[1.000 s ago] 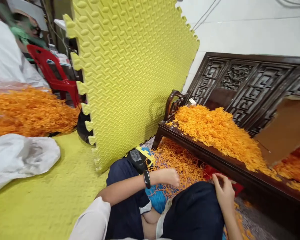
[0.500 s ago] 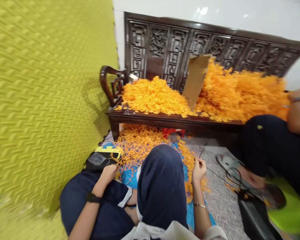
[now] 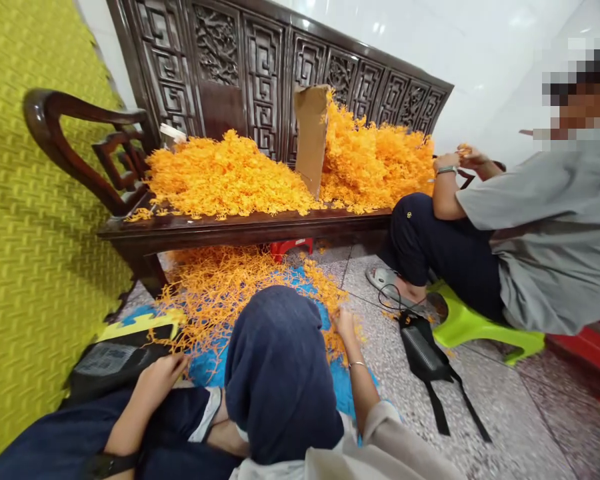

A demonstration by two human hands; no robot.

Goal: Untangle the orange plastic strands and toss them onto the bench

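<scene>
My left hand (image 3: 161, 379) is over my bent left leg, its fingers curled together beside a black bag (image 3: 115, 360) and loose orange plastic strands. Whatever it may hold is too small to make out. Past my raised knee, my right hand (image 3: 345, 325) is closed at the edge of the orange pieces on the floor; its fingertips are blurred, and I cannot tell what is in them. A tangled heap of thin orange branching strands (image 3: 215, 287) lies in front of me on a blue mat (image 3: 207, 370).
A carved dark wooden bench (image 3: 260, 230) bears two orange piles (image 3: 230, 177), parted by a cardboard piece (image 3: 310, 140). To the right, a person in grey (image 3: 555, 220) sits on a green stool (image 3: 473, 327), hands raised with a small orange piece. A black strapped bag (image 3: 425, 350) lies on the floor.
My view has swung right, bringing the seated person and the green stool into sight. My left hand has come away from the black bag's edge; my right hand has turned in toward the orange pieces.
</scene>
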